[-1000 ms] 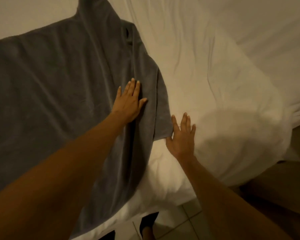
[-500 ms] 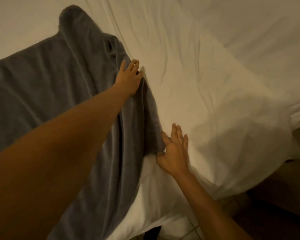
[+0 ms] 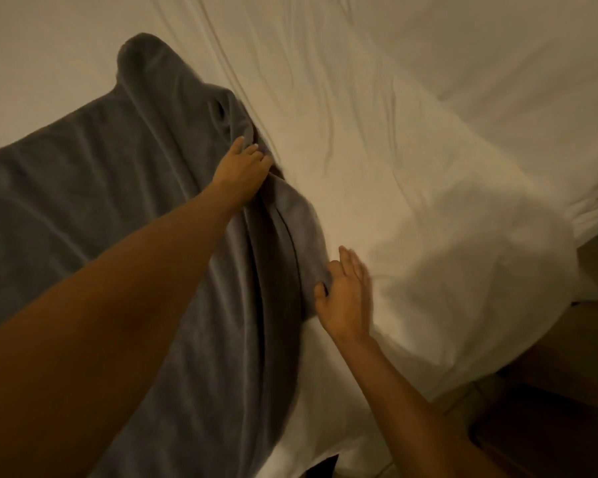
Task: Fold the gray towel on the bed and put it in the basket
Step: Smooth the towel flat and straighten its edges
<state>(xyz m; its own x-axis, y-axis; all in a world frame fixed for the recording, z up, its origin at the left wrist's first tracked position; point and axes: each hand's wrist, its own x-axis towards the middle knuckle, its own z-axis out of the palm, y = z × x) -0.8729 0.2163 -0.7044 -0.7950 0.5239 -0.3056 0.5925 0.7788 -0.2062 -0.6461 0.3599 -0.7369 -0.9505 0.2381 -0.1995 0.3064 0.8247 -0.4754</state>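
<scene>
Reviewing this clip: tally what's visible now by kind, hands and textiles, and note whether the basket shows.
Hands: 2, left hand and right hand, both at the towel's right edge
Gray towel: 1, spread on the bed
White bed sheet: 1
Basket: 0, not in view
Total: 4

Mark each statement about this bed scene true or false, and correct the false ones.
1. The soft gray cloth towel lies on the wrinkled white bed sheet. True.
2. The left hand grips the towel's right edge. True.
3. The right hand rests far from the towel. False: its thumb and fingers touch the towel's near corner.
4. The towel is neatly folded into a small square. False: it is mostly spread out.
5. A basket sits on the bed. False: none is visible.
</scene>
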